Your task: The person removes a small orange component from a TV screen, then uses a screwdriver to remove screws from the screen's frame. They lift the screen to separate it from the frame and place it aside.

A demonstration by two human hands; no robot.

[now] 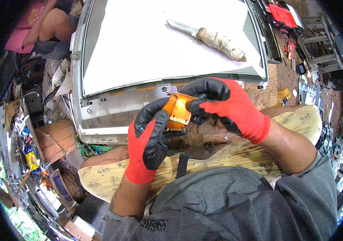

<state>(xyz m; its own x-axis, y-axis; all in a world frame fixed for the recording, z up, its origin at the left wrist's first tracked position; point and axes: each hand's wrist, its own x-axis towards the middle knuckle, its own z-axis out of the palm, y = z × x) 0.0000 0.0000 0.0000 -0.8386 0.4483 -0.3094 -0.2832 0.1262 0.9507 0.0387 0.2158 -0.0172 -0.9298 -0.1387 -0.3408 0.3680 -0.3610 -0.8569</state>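
Between my two hands is a bent piece of shiny orange flex circuit film (178,107) with a row of small contacts along its lower edge. My left hand (148,138), in a red glove with black palm and fingers, pinches its left side. At its right side, my right hand (229,106), gloved the same way, grips the edge between thumb and fingers. The film is held above my lap, just in front of a framed display panel (99,134). On the panel's white sheet (139,44) lies a knife (215,42) with a cloth-wrapped handle.
A person (39,28) sits at the far left beyond the panel. Scrap parts and circuit boards (95,149) litter the left side. At the far right are a red toolbox (282,17) and a wooden frame (323,44). Yellow patterned cloth (255,164) covers my lap.
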